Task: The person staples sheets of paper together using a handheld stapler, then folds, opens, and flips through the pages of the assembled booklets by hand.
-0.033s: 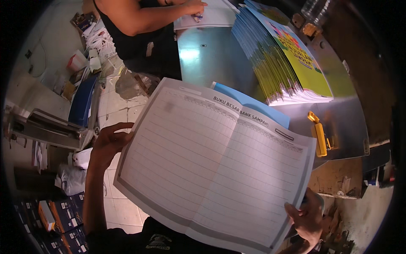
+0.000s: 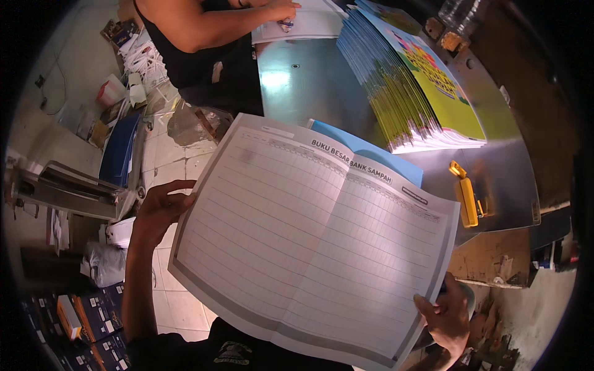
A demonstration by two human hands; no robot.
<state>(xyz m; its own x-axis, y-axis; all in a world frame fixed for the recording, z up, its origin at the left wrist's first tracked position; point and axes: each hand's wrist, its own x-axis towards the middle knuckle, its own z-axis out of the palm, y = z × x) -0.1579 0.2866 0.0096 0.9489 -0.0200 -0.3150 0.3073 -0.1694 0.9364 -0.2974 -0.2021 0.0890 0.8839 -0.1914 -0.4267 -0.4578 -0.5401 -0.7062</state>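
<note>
A large ledger booklet (image 2: 260,222) lies spread open before me, its two pages printed with ruled tables, a heading and a grey border. My left hand (image 2: 162,207) pinches its left edge between thumb and fingers. At the lower right edge, my right hand (image 2: 447,314) grips the pages with the thumb on top and the fingers mostly hidden underneath. A light blue sheet or cover (image 2: 371,148) shows from behind the booklet's top edge, resting on the metal table (image 2: 309,80).
A fanned stack of colourful booklets (image 2: 427,80) lies on the table, with a yellow stapler (image 2: 467,195) nearer. Across the table a person's hand (image 2: 284,11) holds a small object over white paper (image 2: 309,25). Dark boxes (image 2: 93,321) and a plastic bag (image 2: 105,263) are at the lower left.
</note>
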